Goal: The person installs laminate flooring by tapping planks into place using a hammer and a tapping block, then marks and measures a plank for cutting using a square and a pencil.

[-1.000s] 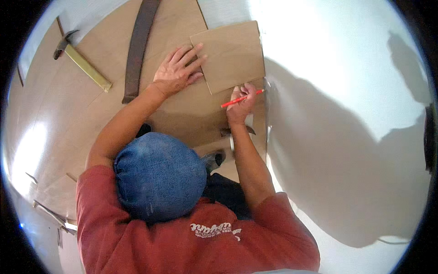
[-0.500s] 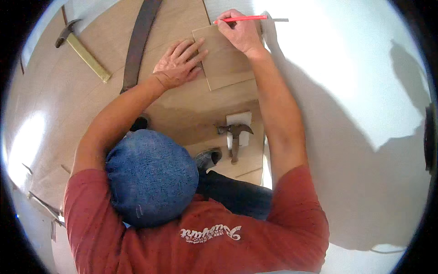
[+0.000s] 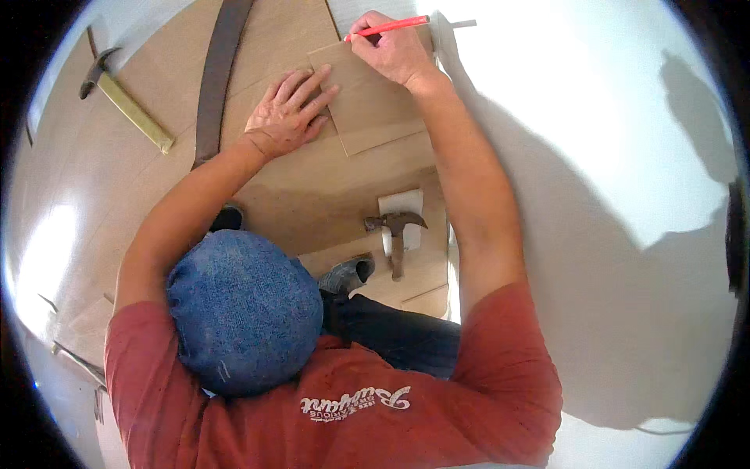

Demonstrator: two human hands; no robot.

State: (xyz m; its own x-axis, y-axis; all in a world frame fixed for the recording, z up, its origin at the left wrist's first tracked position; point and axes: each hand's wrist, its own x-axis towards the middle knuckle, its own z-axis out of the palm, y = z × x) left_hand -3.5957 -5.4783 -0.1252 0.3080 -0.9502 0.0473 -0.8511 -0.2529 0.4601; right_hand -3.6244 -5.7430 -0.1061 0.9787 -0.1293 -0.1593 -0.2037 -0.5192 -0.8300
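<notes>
Head view: my right hand point(image 3: 394, 51) has a closed grip on a red pencil point(image 3: 388, 27), fingers pinched around the shaft, tip end down at the far edge of the loose plank piece point(image 3: 367, 98). The pencil lies roughly left-right, its free end pointing right toward the wall. My left hand point(image 3: 285, 113) has an open grip, palm flat, fingers spread, pressing on the left edge of that plank piece and partly on the flooring beside it. It holds nothing, just pins the piece down.

The plank piece sits far centre, flat on the laid wood floor point(image 3: 117, 180), its right edge near the white wall point(image 3: 594, 156).

Surface: light wood-look flooring, glare patch on the left. A long dark strip point(image 3: 215, 78) runs near-to-far just left of my left hand. Further left lies a hammer with a yellowish handle point(image 3: 125, 102). Nearer me, between my arms, a claw hammer point(image 3: 396, 234) rests on a white block point(image 3: 400, 215). My shoe point(image 3: 348, 273) is just left of it. Some offcuts point(image 3: 78, 359) lie at near left.

Room: plain white wall on the right, my shadow cast on it.
</notes>
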